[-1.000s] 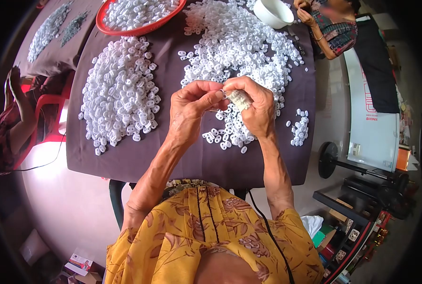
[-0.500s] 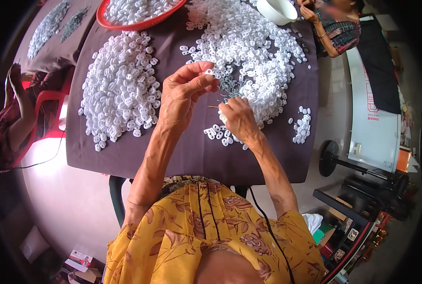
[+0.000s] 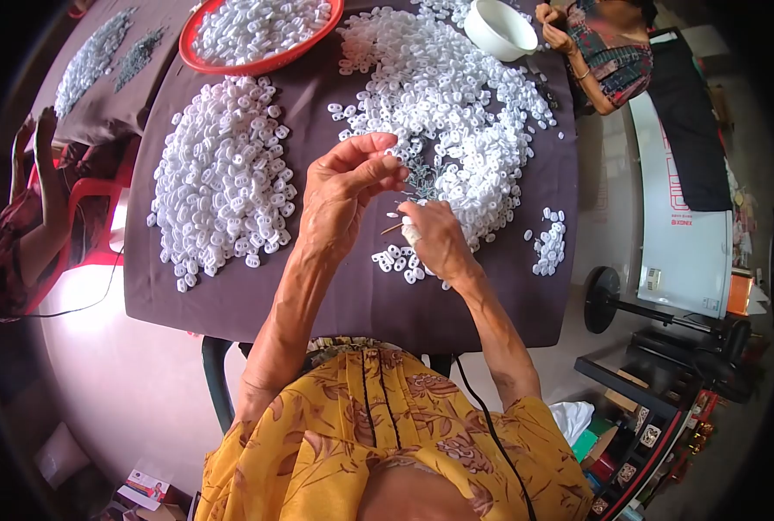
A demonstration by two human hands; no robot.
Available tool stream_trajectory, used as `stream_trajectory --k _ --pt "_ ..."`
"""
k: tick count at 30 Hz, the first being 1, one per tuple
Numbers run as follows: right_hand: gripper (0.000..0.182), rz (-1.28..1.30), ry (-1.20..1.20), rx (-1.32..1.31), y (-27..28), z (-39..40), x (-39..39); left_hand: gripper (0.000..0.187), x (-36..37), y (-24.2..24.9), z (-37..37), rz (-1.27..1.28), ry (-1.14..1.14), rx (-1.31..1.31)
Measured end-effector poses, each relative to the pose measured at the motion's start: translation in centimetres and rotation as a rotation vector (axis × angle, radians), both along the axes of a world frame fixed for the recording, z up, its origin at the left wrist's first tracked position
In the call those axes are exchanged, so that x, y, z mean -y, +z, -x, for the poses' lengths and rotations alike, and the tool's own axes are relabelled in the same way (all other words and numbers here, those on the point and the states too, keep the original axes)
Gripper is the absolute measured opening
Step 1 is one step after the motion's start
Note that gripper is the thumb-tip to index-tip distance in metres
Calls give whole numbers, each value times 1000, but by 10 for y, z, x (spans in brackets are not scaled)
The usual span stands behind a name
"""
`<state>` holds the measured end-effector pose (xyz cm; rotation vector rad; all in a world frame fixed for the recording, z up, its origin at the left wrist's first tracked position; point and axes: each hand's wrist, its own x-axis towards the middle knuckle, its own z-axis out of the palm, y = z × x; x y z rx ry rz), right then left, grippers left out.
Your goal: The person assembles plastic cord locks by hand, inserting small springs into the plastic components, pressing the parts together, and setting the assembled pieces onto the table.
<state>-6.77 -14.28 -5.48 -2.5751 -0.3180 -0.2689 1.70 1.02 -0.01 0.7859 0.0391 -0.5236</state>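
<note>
My left hand (image 3: 339,191) is raised over the table, thumb and fingers pinched on a small white plastic piece (image 3: 390,152) that they mostly cover. My right hand (image 3: 441,239) is closed just below and to its right. A thin brown stick (image 3: 390,229) juts out leftward from its fingers, and a pale wrap (image 3: 411,233) shows on one finger. Small grey metal pieces (image 3: 421,178) lie just beyond the hands, too small to name surely. Around them spreads a large heap of white two-holed plastic pieces (image 3: 482,148). Several more white pieces (image 3: 395,259) lie by my right hand.
Another pile of white pieces (image 3: 222,174) lies at left on the dark tablecloth (image 3: 352,304). A red basin (image 3: 261,63) of white pieces and a white bowl (image 3: 501,30) stand at the back. A small cluster (image 3: 549,243) lies right. Other people (image 3: 612,61) sit nearby.
My right hand has shifted slightly down and its finger grip has changed; the stick now tilts more. The left hand keeps its pinch. The whole view has moved a little.
</note>
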Motion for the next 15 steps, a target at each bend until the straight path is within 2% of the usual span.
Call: stream_trajectory --k 2,3,5,6,9,15 --pt "14 -263 -143 -30 12 0 3 16 -1 1 1 3 -4 -2" --pt "14 -261 -147 -28 21 -1 5 16 -1 1 2 7 -13 -5" --pt "15 -954 -226 -337 53 -9 5 15 1 1 5 18 -31 -2" --pt "22 -1054 -203 -307 61 -13 5 14 2 1 6 25 -43 2" --pt "23 -1409 -73 -190 68 -24 4 13 3 6 10 9 -46 3" --pt "27 -1626 -5 -257 73 -31 -4 13 -2 13 12 -14 -35 19"
